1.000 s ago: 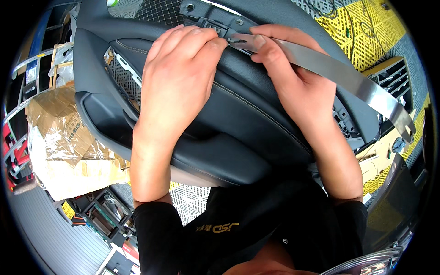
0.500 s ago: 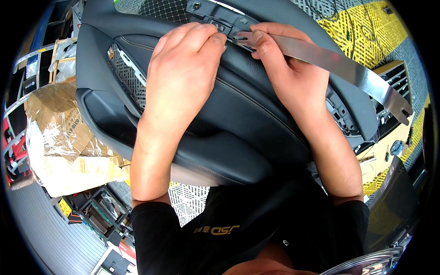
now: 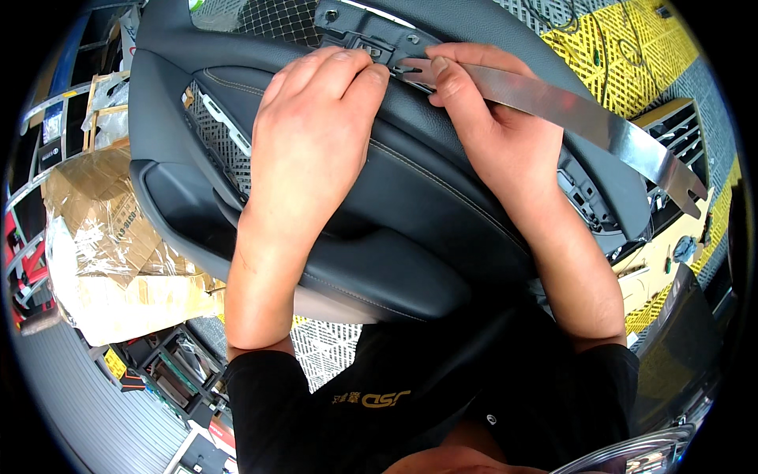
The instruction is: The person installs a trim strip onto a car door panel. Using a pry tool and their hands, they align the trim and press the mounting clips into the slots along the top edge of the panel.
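A black leather-covered car door panel (image 3: 430, 207) with pale stitching lies in front of me. My right hand (image 3: 497, 110) is closed round a flat metal pry tool (image 3: 584, 109), thumb on top. The tool's forked tip reaches a black plastic mounting strip (image 3: 371, 39) in the panel's upper part. Its other notched end sticks out to the right over the panel's edge. My left hand (image 3: 316, 126) rests on the panel just left of that tip, fingers curled down and pressed together. Whatever lies under its fingertips is hidden.
A cardboard box (image 3: 118, 237) wrapped in plastic is at the left, by metal shelving (image 3: 35, 170). Lower left stands a dark tray (image 3: 178, 367) of parts. On the right are a tan board (image 3: 659, 257) with small tools and cables on yellow floor mats (image 3: 632, 63).
The pry tool's forked tip has shifted slightly left and down against the mounting strip. Both hands keep nearly the same grip and place. The view has moved a little.
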Demonstrator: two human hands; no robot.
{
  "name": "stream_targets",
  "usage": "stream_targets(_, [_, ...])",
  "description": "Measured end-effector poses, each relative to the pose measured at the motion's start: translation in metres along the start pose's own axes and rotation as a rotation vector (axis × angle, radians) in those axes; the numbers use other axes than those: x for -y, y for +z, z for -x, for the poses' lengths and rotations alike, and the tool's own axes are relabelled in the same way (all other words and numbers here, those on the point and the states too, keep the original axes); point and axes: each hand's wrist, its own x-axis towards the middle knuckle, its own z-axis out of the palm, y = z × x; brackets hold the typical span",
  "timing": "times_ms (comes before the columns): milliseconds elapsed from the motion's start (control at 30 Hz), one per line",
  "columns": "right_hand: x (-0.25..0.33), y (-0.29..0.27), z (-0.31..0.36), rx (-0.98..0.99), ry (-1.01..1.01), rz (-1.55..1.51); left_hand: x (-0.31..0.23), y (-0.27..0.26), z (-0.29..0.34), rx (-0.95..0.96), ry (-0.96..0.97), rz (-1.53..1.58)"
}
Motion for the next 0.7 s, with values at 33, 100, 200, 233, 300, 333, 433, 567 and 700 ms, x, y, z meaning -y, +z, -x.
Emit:
stream_targets(33, [0.000, 0.000, 0.000, 0.001, 0.000, 0.001, 0.000, 0.000, 0.000, -0.002, 0.001, 0.006])
stream_targets(100, [-0.002, 0.001, 0.002, -0.014, -0.017, -0.022, 0.001, 0.000, 0.001, -0.025, -0.014, 0.027])
stream_targets(200, [0.004, -0.001, 0.003, 0.040, -0.012, -0.002, 0.015, -0.002, 0.003, -0.104, -0.156, 0.148])
stream_targets(233, [0.007, -0.001, 0.004, 0.071, -0.002, 0.004, 0.022, -0.006, 0.005, -0.132, -0.223, 0.196])
stream_targets(300, [0.009, 0.000, 0.005, 0.068, 0.024, -0.025, 0.040, -0.009, 0.006, -0.380, -0.290, 0.179])
stream_targets(333, [0.008, 0.000, 0.005, 0.068, 0.038, -0.027, 0.044, -0.009, 0.007, -0.480, -0.344, 0.201])
stream_targets(433, [0.004, 0.006, 0.004, -0.020, -0.006, -0.082, 0.036, -0.012, 0.005, -0.324, -0.236, 0.135])
stream_targets(567, [0.006, 0.004, 0.004, -0.030, -0.007, -0.083, 0.035, -0.008, 0.007, -0.195, -0.236, 0.085])
stream_targets(700, [0.007, 0.003, 0.005, -0.050, -0.028, -0.119, 0.032, -0.008, 0.006, -0.137, -0.202, 0.063])
